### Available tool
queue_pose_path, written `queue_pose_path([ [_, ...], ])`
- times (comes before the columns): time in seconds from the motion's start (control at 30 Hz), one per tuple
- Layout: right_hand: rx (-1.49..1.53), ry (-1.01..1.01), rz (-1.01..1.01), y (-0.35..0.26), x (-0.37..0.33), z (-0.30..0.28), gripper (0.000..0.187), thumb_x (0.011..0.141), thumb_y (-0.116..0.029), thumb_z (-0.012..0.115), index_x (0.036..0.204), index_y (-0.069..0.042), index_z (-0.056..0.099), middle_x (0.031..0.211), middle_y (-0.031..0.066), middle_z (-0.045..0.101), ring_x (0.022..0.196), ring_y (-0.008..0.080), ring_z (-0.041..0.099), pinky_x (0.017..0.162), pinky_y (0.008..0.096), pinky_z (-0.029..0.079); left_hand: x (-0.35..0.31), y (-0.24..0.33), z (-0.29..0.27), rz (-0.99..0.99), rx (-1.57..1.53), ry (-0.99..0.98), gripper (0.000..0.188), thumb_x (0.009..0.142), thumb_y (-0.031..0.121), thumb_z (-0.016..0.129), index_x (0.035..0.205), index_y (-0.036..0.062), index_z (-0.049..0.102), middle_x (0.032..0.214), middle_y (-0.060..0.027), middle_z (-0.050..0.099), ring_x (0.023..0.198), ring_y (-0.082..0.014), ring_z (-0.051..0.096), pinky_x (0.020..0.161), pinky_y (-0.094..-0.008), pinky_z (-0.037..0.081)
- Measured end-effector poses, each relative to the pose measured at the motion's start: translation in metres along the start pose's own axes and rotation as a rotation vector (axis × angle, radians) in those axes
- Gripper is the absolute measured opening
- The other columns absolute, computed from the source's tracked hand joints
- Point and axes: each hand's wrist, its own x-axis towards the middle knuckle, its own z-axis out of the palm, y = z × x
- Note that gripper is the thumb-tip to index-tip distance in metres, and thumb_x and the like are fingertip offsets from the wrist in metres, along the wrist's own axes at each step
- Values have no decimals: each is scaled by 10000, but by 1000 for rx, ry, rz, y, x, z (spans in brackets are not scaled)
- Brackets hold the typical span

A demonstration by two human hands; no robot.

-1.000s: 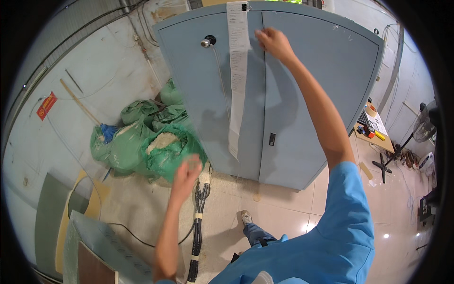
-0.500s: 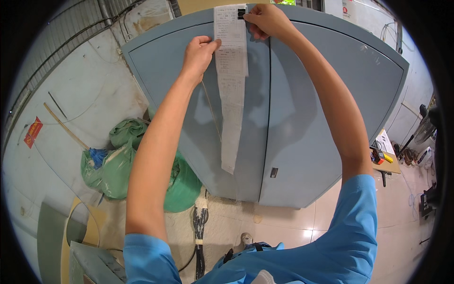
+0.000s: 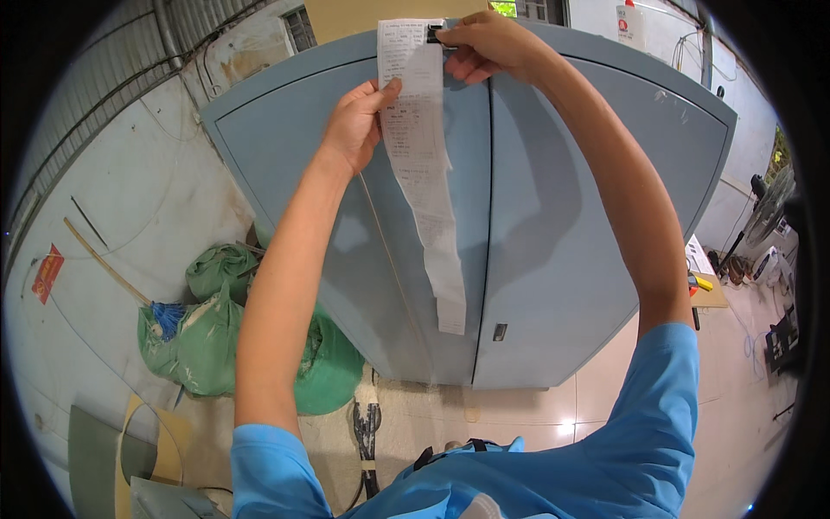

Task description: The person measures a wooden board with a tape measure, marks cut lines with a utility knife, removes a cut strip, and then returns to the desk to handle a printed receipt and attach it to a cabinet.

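Note:
Long white printed paper strips (image 3: 415, 143), several layered at the top, hang down the front of a grey-blue metal cabinet (image 3: 566, 259). A black binder clip (image 3: 434, 35) sits at their upper right corner. My right hand (image 3: 499, 49) is closed on this clip, thumb and index finger pinching it, the other fingers curled. My left hand (image 3: 353, 128) pinches the left edge of the strips a little lower, thumb in front. A thin cord (image 3: 385, 229) hangs below my left hand; where its upper end goes is hidden.
Green sacks (image 3: 207, 342) lie at the cabinet's lower left, with a blue-bristled, long-handled tool (image 3: 169, 316) against them. Dark cables (image 3: 367, 428) run along the floor. A small table (image 3: 711, 294) with a yellow item stands right, a fan (image 3: 769, 208) behind it.
The free lower end of the paper strips has swung to the right. Both hands keep their holds, and the whole view has shifted slightly.

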Motion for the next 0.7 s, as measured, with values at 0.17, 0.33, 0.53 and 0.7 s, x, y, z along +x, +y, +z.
queue_pose_path([
  [0.17,96,61,0,-2,-6,8,453,994,-315,642,1143,113,644,798,156,720,639,147,729,572,248,640,3,0,2,21,88,38,328,1009,265,664,1224,33,578,1072,-85,690,969,-150,664,873,-320,540],
  [0.33,158,140,51,4,-14,13,493,1001,-348,626,1160,119,637,797,165,719,629,178,725,580,262,639,2,-7,6,-15,-119,10,319,1017,251,650,1207,9,568,1063,-96,681,944,-155,681,864,-308,571],
  [0.53,121,187,38,0,-21,17,560,1006,-368,610,1150,173,621,791,199,713,622,193,725,575,271,635,0,-10,5,-47,-172,-17,309,1019,283,644,1191,31,595,1058,-57,689,969,-145,674,875,-313,558],
  [0.7,339,165,123,-2,-28,28,562,1014,-394,605,1099,161,632,808,193,706,661,184,725,594,271,638,1,-7,2,-93,-374,-108,283,1027,288,628,1174,46,616,1071,-43,700,982,-145,681,878,-326,561],
])
